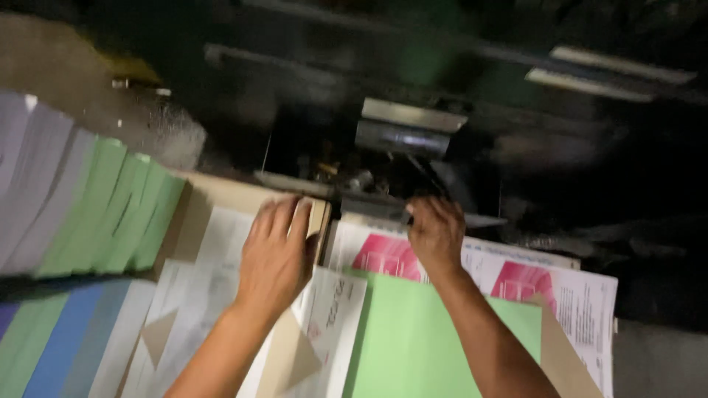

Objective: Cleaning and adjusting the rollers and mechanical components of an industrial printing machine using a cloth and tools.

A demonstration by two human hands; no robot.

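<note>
1. L hand [276, 254]: fingers together, laid flat on white printed sheets [214, 295], just left of green sheet [420, 339].
2. R hand [436, 232]: fingers curled at far edge of pink-and-white printed sheets [516, 276], just above green sheet; can't tell if pinching.
3. Dark machine [405, 133] beyond green sheet.
4. Green & white paper stacks [96, 206] far left of it.

A single head-worn view looks steeply down and forward from close above the tabletop [221, 193], tilted and somewhat motion-blurred. Both forearms enter from the bottom edge toward the frame's centre; a dark machine [409, 133] fills the upper half.
</note>
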